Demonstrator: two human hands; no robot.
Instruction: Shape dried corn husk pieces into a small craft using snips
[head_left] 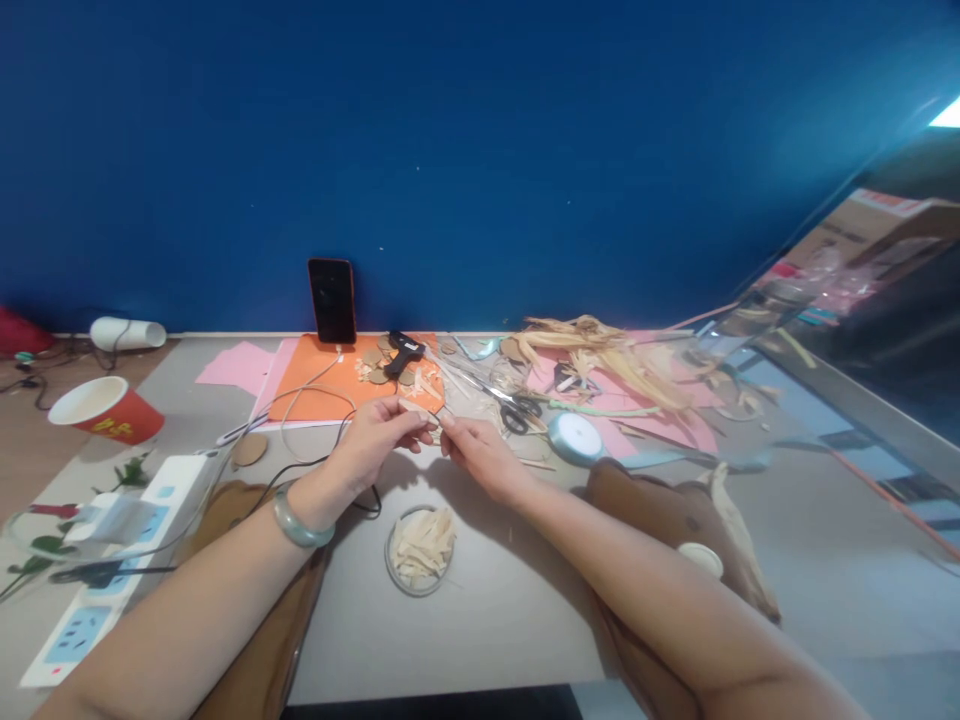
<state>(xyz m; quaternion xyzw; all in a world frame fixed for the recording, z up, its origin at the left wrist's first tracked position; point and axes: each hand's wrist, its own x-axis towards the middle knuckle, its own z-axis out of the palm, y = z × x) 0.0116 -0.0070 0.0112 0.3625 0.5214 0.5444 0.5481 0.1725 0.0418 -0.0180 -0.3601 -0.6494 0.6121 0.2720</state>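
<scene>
My left hand and my right hand meet above the grey table, fingertips pinched together on a small pale strip piece held between them. The left wrist wears a pale green bangle. Just below the hands stands a small clear dish filled with several pale cut strips. Behind the hands lie an orange sheet with brown card discs, a black glue gun, and scissors.
A phone leans upright on the blue wall. A red paper cup lies at left beside a white power strip with cables. Dried straw on pink paper and a pale ribbon roll sit at right.
</scene>
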